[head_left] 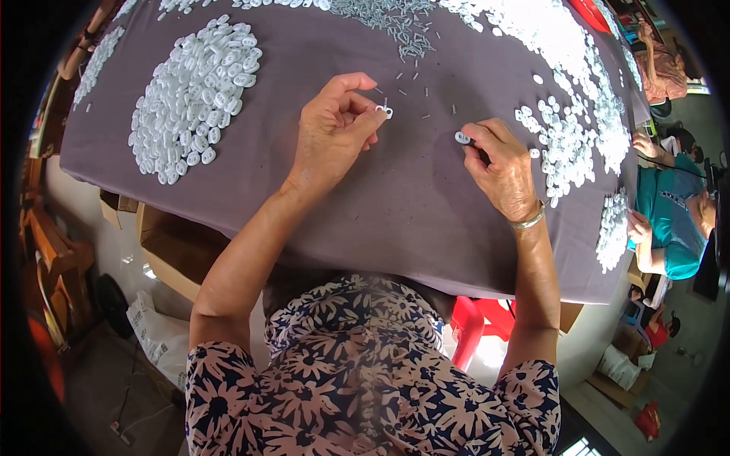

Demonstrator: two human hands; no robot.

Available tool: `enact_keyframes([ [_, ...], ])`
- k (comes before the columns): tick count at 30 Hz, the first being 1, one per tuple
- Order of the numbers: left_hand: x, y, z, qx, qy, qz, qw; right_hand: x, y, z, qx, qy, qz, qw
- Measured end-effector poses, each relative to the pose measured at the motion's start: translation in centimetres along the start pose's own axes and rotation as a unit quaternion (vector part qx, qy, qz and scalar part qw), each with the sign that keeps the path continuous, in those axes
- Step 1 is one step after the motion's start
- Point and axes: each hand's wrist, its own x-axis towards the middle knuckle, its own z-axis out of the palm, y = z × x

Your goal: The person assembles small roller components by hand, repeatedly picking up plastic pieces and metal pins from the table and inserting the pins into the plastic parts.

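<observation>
Over the middle of the table, my left hand (334, 125) pinches a small white plastic piece (385, 112) between thumb and fingers. A thin grey pin (385, 102) stands up at that piece; another pin shows by the index fingertip. To the right, my right hand (498, 159) is closed on a small white oval piece (461, 137) with dark openings, held at thumb and index finger. The two hands are apart. A few loose grey pins (426, 116) lie on the cloth between and beyond them.
A dark cloth covers the table (365, 220). At left stands a heap of white oval pieces (194, 99); grey pins (395, 23) are piled at the far middle. Small white parts (566, 148) spread along the right. Another person in teal (669, 213) works at the right edge.
</observation>
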Motion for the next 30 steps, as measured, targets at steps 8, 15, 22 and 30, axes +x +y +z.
enact_keyframes([
  [8,0.0,0.1,-0.1,0.009,-0.002,0.006,1.0,0.4,0.3,0.2,0.014,-0.006,0.007,1.0],
  [15,0.0,0.1,0.0,0.005,-0.02,-0.012,1.0,0.7,-0.7,0.0,0.067,-0.032,0.073,0.995],
  [22,-0.1,0.4,0.1,0.025,-0.04,-0.013,0.999,3.1,-2.5,1.1,0.323,0.0,0.151,0.934],
  [30,0.0,-0.6,-0.1,0.027,-0.066,0.0,0.997,5.7,-3.6,4.0,0.429,-0.002,0.149,0.891],
])
